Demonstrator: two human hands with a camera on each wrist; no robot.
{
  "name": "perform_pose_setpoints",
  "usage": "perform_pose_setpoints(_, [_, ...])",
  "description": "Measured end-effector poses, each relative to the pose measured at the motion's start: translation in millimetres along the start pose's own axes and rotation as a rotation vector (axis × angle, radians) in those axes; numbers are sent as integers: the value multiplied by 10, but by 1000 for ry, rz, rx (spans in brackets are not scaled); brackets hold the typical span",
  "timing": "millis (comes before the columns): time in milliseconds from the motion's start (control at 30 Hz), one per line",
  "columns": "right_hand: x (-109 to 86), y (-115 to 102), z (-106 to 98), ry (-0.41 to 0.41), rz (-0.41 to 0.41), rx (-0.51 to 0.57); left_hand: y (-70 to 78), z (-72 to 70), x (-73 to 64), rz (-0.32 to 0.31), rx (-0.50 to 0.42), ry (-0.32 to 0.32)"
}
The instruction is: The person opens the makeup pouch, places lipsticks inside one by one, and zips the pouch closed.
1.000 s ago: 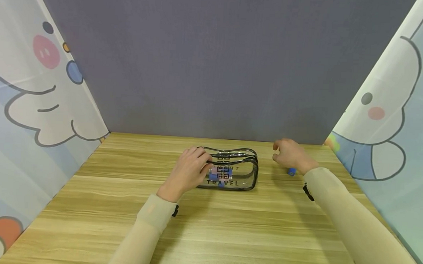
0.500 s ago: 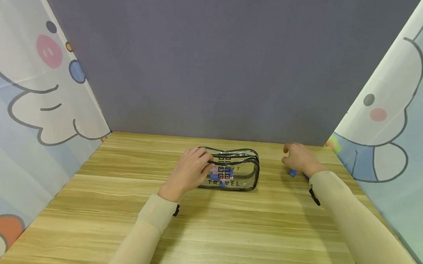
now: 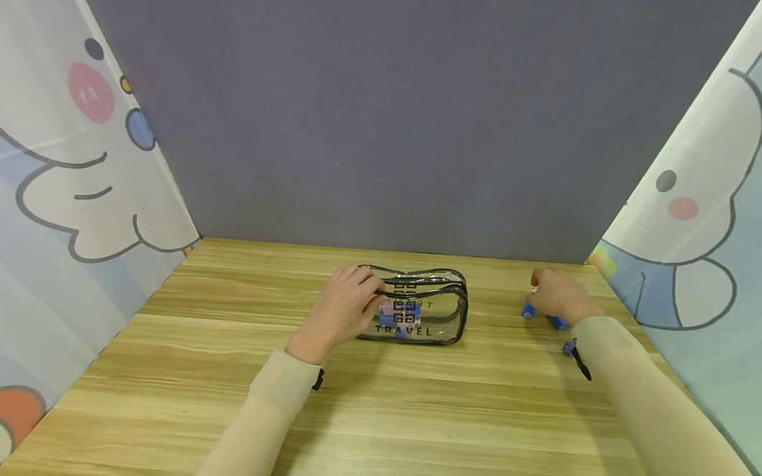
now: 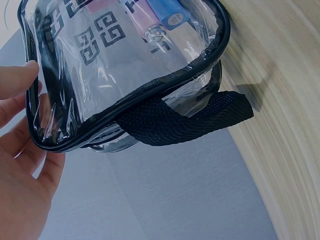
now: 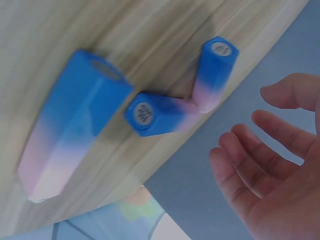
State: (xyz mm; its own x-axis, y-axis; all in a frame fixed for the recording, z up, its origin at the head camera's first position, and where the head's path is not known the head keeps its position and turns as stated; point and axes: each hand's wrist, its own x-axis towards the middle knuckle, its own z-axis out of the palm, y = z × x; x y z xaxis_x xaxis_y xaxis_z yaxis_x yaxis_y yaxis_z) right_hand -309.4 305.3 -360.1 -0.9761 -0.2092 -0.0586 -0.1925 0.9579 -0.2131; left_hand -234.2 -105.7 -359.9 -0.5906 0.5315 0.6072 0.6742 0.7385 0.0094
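On the table stands a clear travel pouch (image 3: 435,320) with black piping, dark lettering and a black webbing handle (image 4: 185,120). My left hand (image 3: 339,304) pinches its left upper edge, thumb on one face and fingers behind. Through the plastic, blue and pink tubes (image 4: 167,12) show inside. Over at the right, my right hand (image 3: 558,294) is above three hexagonal blue-to-pink tubes lying on the wood. In the right wrist view these are a large tube (image 5: 75,125) and two smaller ones (image 5: 162,115), whose pink ends meet. That hand's fingers (image 5: 240,155) are loosely bent, with nothing between them.
The wooden table (image 3: 410,419) ends at a grey panel (image 3: 400,124) behind the pouch. Cartoon-printed curtains (image 3: 693,211) rise at both sides, the right one close to my right forearm.
My right hand has moved right and towards me, lowering over the tubes; more of them show now beside the wrist. The left hand and the pouch have stayed put.
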Motion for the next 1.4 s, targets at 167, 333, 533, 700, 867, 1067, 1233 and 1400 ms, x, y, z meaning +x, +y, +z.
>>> perform_pose_setpoints(167, [-13, 77, 28, -4, 10, -9, -3, -3, 0, -2, -1, 2])
perform_pose_setpoints(333, [-27, 152, 68, -8, 27, -27, -5, -3, -4, -3, 5, 0])
perform_pose_setpoints(533, [-41, 216, 113, -20, 54, -42, -3, -9, -7, -2, 3, 0])
perform_pose_setpoints(700, [-67, 261, 129, -45, 100, -49, -4, -2, -11, -4, 3, 2])
perform_pose_setpoints(867, [-89, 284, 138, -67, 154, -20, -5, 3, -10, -5, -2, 4])
perform_pose_setpoints(1067, [-101, 292, 163, -67, 151, -10, 0, -4, -1, -3, 3, 1])
perform_pose_setpoints(1233, [-122, 306, 184, -45, 111, -9, 9, -10, 2, -4, 3, 1])
perform_pose_setpoints(1400, [-124, 304, 212, -28, 56, -42, 7, -5, 0, -7, -3, 2])
